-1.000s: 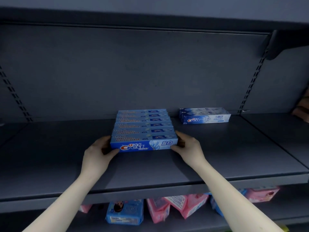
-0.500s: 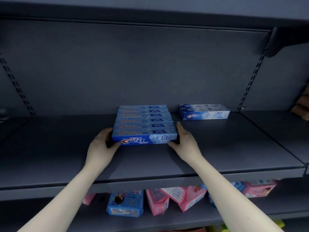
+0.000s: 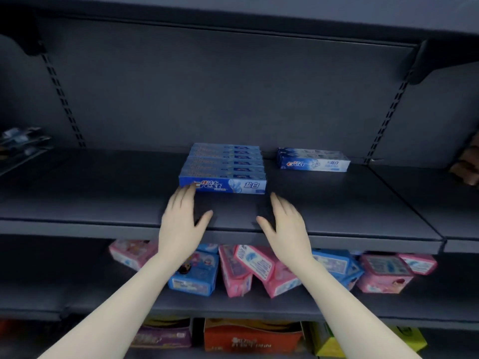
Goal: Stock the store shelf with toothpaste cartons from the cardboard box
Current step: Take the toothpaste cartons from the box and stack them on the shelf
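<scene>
Both hands have let go and pulled back off the carton row. Left hand (image 3: 181, 218) is open and empty, fingertips at or just touching the front carton's left corner; right hand (image 3: 285, 224) is open, empty, clear of it. Palms face down over the shelf (image 3: 337, 211), forearms stretched forward. Blue toothpaste cartons (image 3: 224, 168) sit squared mid-shelf, so this batch looks placed. Paler toothpaste carton (image 3: 313, 160) sits nearby, right. Cardboard box not visible.

"Crest" and "盐白" on front blue toothpaste carton (image 3: 223, 186), "Crest" on paler carton (image 3: 313, 164)
</scene>
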`<state>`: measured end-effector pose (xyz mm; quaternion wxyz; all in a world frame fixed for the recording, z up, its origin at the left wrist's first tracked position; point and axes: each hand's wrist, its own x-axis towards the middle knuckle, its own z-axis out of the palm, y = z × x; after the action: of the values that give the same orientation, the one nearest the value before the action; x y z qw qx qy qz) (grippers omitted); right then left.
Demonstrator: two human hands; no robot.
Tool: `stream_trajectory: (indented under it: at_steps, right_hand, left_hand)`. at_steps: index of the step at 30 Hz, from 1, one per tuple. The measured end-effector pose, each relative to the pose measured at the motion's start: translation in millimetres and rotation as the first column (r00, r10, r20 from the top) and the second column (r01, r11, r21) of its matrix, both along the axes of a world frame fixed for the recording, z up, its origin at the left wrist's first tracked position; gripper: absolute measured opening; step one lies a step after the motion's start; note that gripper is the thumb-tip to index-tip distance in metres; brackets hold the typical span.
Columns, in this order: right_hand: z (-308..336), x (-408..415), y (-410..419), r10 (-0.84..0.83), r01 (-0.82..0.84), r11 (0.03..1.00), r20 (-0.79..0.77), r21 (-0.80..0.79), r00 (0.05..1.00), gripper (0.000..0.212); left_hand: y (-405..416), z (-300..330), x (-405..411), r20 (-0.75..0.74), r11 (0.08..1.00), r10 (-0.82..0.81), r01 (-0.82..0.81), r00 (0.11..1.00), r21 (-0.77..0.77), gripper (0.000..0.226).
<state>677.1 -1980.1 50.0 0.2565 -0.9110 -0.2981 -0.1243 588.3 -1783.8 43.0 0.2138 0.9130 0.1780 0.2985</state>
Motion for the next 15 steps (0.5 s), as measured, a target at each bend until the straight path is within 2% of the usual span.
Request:
stream_trajectory:
  at_steps: [2, 5, 9, 12, 15]
  right_hand:
    - [-9, -8, -13, 0.011, -0.011, 0.999, 0.000, -0.031, 1.000, 0.062]
    - [-26, -22, -31, 0.022, -0.016, 0.998, 0.084, -0.065, 0.996, 0.060]
    - [-52, -48, -51, 0.043, -0.044, 0.999, 0.141, 0.003, 0.989, 0.057]
    - [-78, -67, -62, 0.074, -0.081, 0.994, 0.110, 0.067, 0.991, 0.057]
    - [-112, -83, -74, 0.099, -0.100, 0.994, 0.035, 0.048, 0.994, 0.059]
  left_hand:
    - [-18, -7, -11, 0.002, 1.000, -0.012, 0.012, 1.000, -0.010, 0.067]
    - [-46, -19, -28, 0.007, 1.000, -0.017, 0.017, 1.000, 0.001, 0.070]
    - [-85, -45, -49, 0.015, 0.999, -0.034, 0.034, 0.999, -0.016, 0.074]
    - [-107, -82, -64, -0.058, 0.999, -0.049, 0.048, 0.997, -0.018, 0.076]
    - [-125, -117, -76, -0.143, 0.996, -0.079, 0.072, 0.987, -0.051, 0.078]
